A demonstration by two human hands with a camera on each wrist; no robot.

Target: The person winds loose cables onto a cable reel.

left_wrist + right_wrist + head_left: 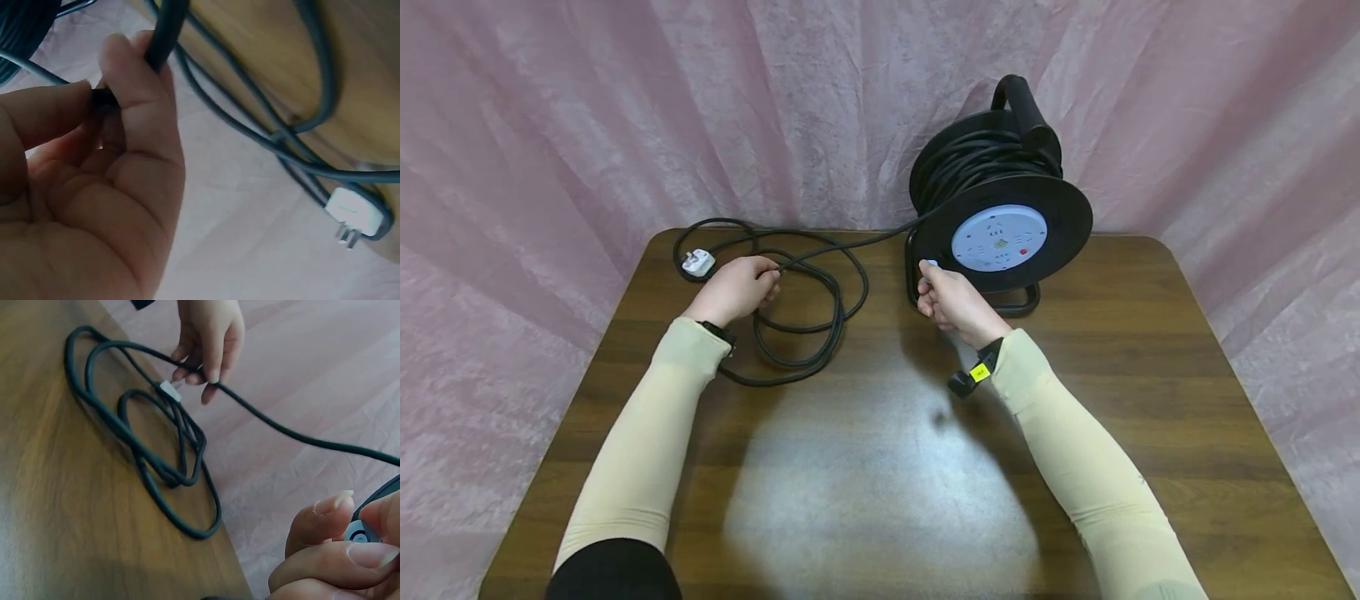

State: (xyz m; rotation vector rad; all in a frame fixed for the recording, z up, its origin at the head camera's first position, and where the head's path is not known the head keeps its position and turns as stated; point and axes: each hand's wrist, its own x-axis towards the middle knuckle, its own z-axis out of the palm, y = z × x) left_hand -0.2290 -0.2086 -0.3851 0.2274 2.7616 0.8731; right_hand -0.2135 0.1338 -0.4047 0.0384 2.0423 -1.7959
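A black cable reel (1071, 221) with a round pale socket panel (981, 237) stands at the back right of the table. My right hand (957, 303) grips the small pale winding knob (362, 532) on the reel's face, thumb and fingers curled about it. At the left my left hand (737, 287) pinches the black cable (880, 239) between thumb and fingers, as the left wrist view also shows. From that hand the cable runs up to the reel, raised off the table. A white three-pin plug (698, 262) lies just beyond the left hand.
Loose loops of cable (838, 321) lie on the wooden table (865, 467) around and right of the left hand. The reel has a black carrying handle (1026, 108) and a tubular foot (1021, 307). A pink curtain (820, 108) hangs close behind the table.
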